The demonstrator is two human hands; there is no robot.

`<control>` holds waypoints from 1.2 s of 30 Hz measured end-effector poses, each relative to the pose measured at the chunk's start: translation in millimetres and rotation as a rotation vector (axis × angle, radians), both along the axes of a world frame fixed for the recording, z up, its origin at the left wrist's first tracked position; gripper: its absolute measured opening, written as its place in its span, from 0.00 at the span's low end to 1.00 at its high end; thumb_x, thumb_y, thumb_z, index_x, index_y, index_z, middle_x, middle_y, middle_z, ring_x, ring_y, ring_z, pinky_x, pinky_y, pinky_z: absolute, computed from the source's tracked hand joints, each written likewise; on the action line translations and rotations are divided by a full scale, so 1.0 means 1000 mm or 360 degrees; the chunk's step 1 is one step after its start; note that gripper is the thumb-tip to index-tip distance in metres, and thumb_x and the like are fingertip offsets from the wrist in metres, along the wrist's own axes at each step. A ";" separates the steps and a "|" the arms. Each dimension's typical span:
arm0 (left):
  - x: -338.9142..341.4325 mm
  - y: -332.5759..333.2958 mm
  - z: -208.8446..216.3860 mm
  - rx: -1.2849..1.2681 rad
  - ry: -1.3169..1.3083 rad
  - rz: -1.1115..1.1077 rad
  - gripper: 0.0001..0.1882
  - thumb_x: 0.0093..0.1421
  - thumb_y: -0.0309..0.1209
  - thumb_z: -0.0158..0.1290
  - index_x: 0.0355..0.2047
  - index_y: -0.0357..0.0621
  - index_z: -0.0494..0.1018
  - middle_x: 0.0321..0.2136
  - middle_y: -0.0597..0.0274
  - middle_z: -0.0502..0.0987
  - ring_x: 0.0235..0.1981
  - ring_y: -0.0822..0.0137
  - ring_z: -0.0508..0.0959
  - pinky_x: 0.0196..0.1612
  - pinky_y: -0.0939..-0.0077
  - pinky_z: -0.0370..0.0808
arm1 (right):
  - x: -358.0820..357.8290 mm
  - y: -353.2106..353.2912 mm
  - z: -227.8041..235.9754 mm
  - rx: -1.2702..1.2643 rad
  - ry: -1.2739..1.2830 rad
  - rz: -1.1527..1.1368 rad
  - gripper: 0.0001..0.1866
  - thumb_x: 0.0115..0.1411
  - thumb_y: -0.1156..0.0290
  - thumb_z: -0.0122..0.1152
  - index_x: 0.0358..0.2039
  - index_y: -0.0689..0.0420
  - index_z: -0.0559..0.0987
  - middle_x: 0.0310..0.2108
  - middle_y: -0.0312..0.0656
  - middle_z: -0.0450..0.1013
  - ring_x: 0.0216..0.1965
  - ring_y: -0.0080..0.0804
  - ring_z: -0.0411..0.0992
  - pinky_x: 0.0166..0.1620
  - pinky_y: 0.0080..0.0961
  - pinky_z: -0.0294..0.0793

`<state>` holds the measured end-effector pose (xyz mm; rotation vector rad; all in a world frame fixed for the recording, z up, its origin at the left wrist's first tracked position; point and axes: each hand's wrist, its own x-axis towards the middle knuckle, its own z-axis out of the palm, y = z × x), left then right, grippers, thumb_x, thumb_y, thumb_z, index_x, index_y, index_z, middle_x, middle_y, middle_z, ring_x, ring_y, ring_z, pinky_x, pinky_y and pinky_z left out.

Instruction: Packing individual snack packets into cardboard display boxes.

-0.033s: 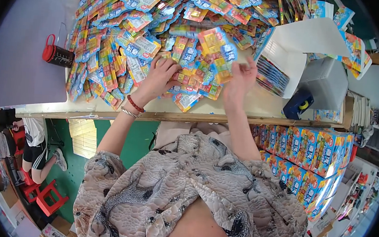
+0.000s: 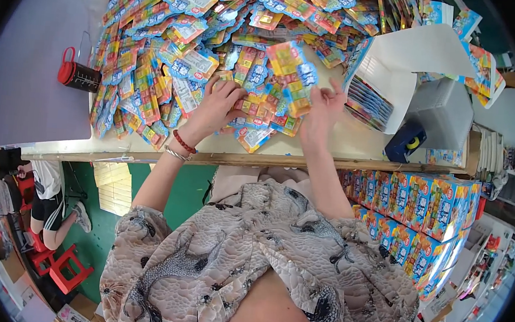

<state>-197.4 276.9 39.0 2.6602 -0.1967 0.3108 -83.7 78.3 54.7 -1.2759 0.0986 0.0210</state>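
One blister packet (image 2: 292,78), flat, yellow, red and blue, is held over the right-hand edge of the pile; long axis steep, upper end leaning left, lower end toward the wearer; clearance beneath cannot be told. Right hand (image 2: 323,108), one: closed on the packet's right edge by thumb and fingers, outer fingers partly raised; exact finger placement behind the card not visible. Left hand (image 2: 220,100), one: fingers bent, lying on packets at the near side of the pile; whether it grips one cannot be told. Open white carton (image 2: 403,91), one: just right of the right hand, interior showing, with a row of packets (image 2: 368,103) standing close together along its left part. Relation of note: the right hand lies between held packet and carton, and is much the nearer of the hands to both; the left hand is well apart from the carton. Pile of packets (image 2: 180,31), loose, overlapping, axes mixed, spread left and beyond on the pale bench (image 2: 337,146). Tape dispenser (image 2: 403,142), dark blue, near the carton's lower right.
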 end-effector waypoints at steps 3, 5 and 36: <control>0.003 -0.002 0.002 -0.0009 -0.0053 -0.0021 0.23 0.49 0.36 0.61 0.45 0.46 0.69 0.41 0.60 0.69 0.49 0.59 0.68 0.63 0.55 0.51 | 0.003 -0.001 -0.038 -0.0722 0.0004 0.0020 0.30 0.55 0.70 0.64 0.55 0.64 0.64 0.39 0.44 0.67 0.39 0.28 0.67 0.46 0.24 0.67; 0.004 -0.001 0.001 -0.0035 -0.0033 -0.0024 0.23 0.49 0.37 0.61 0.45 0.46 0.69 0.41 0.60 0.69 0.49 0.59 0.68 0.63 0.55 0.52 | 0.008 0.004 -0.033 -0.1367 -0.0082 0.0062 0.32 0.53 0.63 0.67 0.54 0.64 0.65 0.42 0.48 0.68 0.42 0.32 0.69 0.47 0.27 0.68; 0.028 -0.040 0.005 -0.0686 0.0311 -0.0027 0.22 0.48 0.30 0.63 0.42 0.38 0.68 0.35 0.55 0.72 0.35 0.59 0.75 0.37 0.68 0.73 | 0.022 -0.097 0.028 -0.0221 0.0356 0.1209 0.29 0.50 0.74 0.68 0.53 0.60 0.71 0.44 0.37 0.75 0.44 0.24 0.73 0.51 0.25 0.70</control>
